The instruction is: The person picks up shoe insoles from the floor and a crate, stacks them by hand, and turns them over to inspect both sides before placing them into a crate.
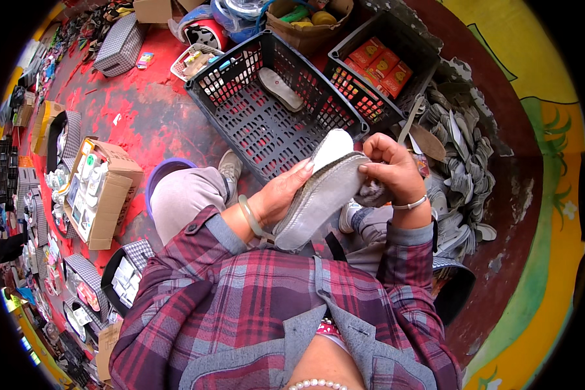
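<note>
In front of my body, grey padded insoles [322, 201] are held together in a thin stack, tilted, with a whiter one [333, 146] showing at the upper end. My left hand [283, 194] is closed round the stack's left side, thumb on top. At the upper right edge, my right hand [396, 168] pinches the insoles between thumb and fingers. A dark grey fuzzy thing [373, 194] shows just under the right hand; its kind I cannot make out. Beyond my hands stands a black plastic crate [257, 133] with one light insole [281, 90] lying in it.
A second black crate [406, 55] holds orange boxes [382, 68]. To the right lies a large heap of grey insoles [458, 175]. On the left are an open cardboard box [114, 208] of small packs and a purple basin [155, 179]; a checked box [119, 45] stands farther off.
</note>
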### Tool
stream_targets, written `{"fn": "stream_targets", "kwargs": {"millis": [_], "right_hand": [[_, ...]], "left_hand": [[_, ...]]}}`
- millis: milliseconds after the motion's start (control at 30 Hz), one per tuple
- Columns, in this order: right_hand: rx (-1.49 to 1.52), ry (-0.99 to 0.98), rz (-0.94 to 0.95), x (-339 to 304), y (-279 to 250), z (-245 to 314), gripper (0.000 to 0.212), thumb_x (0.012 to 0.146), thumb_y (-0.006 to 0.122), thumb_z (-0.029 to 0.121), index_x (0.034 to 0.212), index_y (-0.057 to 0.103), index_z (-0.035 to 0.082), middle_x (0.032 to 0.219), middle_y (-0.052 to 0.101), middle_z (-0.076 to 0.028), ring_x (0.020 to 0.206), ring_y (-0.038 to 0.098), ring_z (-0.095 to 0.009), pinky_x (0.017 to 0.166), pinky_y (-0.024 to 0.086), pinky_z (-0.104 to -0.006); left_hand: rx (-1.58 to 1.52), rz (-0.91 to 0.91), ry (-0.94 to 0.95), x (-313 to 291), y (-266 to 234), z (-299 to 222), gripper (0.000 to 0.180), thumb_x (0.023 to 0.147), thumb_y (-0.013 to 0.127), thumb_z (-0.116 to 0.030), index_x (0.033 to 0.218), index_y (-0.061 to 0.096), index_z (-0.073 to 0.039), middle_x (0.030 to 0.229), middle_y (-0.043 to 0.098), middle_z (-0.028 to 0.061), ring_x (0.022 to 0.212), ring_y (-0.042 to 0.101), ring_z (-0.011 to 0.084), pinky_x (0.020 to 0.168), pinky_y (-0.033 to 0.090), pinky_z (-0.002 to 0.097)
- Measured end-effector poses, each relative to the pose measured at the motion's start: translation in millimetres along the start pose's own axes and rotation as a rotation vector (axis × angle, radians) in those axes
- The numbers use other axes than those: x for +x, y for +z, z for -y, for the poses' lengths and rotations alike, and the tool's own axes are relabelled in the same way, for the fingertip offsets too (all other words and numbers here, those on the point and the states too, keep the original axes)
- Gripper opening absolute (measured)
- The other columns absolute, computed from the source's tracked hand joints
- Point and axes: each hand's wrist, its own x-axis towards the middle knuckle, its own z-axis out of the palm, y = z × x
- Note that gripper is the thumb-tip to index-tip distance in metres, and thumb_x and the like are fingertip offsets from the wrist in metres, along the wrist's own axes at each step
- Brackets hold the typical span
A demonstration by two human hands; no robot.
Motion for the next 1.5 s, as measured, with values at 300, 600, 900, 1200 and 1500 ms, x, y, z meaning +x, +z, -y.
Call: {"fn": "stream_targets", "kwargs": {"millis": [300,600,900,1200,1500], "right_hand": [[0.085,0.012,-0.121,14,-14,-10,0.024,0.073,0.068,-0.001,0.093,0.055,0.0,0.08,0.059,-0.002,0.069,0.057,-0.008,0.063,0.046,-0.0205],[-0.237,-0.024,-0.231,21,-6,-22,0.032,0.073,0.07,0.004,0.102,0.058,-0.002,0.089,0.06,-0.002,0.079,0.055,-0.01,0.07,0.046,-0.0228],[-0.493,0.063,0.025,19,4,-20,0.04,0.092,0.056,0.021,0.122,0.052,-0.004,0.107,0.06,-0.008,0.096,0.052,-0.012,0.087,0.042,-0.0246],[-0.521,0.012,-0.263,30,-2,-46,0.058,0.091,0.052,0.043,0.12,0.051,-0.007,0.116,0.059,-0.022,0.111,0.056,-0.026,0.095,0.04,-0.0302],[-1.005,0.237,0.059,29,89,-43,0.084,0.085,0.05,0.057,0.13,0.031,-0.011,0.1,0.058,-0.034,0.097,0.058,-0.042,0.084,0.046,-0.0435]], "left_hand": [[0.106,0.084,-0.038,-2,1,2,0.055,0.097,0.04,-0.039,0.137,0.033,-0.003,0.128,0.049,0.008,0.111,0.052,0.016,0.093,0.043,0.0311],[0.287,0.036,-0.075,-4,6,-2,0.072,0.084,0.065,-0.028,0.138,0.025,-0.003,0.119,0.052,0.0112,0.101,0.058,0.0186,0.083,0.051,0.0317],[0.025,0.006,-0.155,-1,-6,4,0.063,0.084,0.061,-0.021,0.136,0.031,-0.003,0.116,0.056,0.0123,0.094,0.063,0.0199,0.081,0.054,0.0325],[-0.232,-0.247,0.023,6,-26,-15,0.046,0.091,0.053,-0.03,0.123,0.048,0.002,0.113,0.06,0.0158,0.096,0.063,0.026,0.085,0.051,0.037],[-0.226,-0.323,0.251,15,-29,-16,0.04,0.085,0.061,-0.022,0.118,0.051,0.0,0.103,0.062,0.0131,0.092,0.062,0.0246,0.084,0.051,0.0387]]}}
